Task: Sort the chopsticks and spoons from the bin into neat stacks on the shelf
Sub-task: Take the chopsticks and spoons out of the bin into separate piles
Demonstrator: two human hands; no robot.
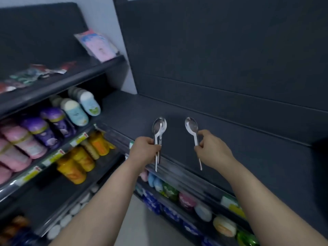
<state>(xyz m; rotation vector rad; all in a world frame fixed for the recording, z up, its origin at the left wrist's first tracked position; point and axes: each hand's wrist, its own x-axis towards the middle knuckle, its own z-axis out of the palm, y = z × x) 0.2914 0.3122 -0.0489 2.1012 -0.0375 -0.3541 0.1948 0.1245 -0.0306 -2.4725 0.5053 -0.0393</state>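
Both hands hold spoons above dark shelf (221,139); bottles (53,126) left.

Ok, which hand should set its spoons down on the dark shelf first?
Probably the left. The left hand grips a nested bunch of spoons, a ready base for a stack. The right hand pinches a single spoon that can go on top. Both hover over the dark shelf.

Dark grey shelving unit (213,71) with matte back panel filling the upper right, pale wall strip (108,25) to its left, second dark rack (58,80) of coloured bottles further left, grey floor (142,226) below, dim even lighting throughout.
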